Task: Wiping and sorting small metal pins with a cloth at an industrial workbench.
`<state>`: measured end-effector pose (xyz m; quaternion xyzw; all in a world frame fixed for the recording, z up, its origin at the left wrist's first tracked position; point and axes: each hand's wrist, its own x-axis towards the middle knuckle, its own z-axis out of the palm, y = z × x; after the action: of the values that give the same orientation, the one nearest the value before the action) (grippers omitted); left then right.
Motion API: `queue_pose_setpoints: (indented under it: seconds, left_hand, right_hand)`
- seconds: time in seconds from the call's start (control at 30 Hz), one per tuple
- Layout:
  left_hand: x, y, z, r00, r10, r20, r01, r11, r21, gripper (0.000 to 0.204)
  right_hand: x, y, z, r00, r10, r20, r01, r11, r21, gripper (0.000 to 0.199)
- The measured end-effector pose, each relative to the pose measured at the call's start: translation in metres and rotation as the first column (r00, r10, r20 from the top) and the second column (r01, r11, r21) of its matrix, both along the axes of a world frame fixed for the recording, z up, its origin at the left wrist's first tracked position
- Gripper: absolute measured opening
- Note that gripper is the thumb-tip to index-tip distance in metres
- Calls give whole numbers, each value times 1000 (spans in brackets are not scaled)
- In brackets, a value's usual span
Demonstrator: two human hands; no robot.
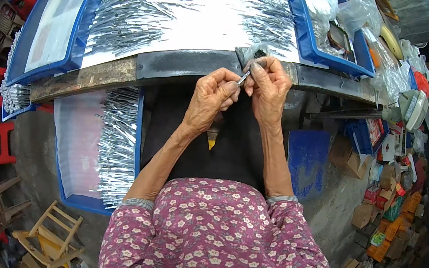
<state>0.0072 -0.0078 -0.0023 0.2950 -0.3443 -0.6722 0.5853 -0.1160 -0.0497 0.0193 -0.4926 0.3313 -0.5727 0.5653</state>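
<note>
Left hand (210, 96): grip pinching a small metal piece (244, 77).
Right hand (268, 87): fingertips closing on its other end, just below the table (191, 67) edge.
Tip: keeping both pinches steady and close together, I'd judge.

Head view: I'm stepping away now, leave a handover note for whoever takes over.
Left hand and right hand pinch one small silvery metal piece between their fingertips, at the dark front edge of the workbench.
Heaps of thin silvery metal pieces lie on the white bench top; more fill the blue tray by the left arm.
Done and left: cannot tell which heaps are finished.
</note>
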Motion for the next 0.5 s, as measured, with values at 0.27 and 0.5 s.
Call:
queue_pose_setpoints:
  seconds: [0.27, 0.5]
  left_hand:
    - [2, 1, -1, 986, 51, 162, -45, 998, -41, 14]
    - [8, -5, 8, 911, 126, 393, -95, 991, -97, 10]
  right_hand:
    - [-5, 2, -2, 986, 29, -166, -31, 999, -8, 7]
    - [-4, -3, 0, 984, 41, -172, -34, 998, 47, 7]
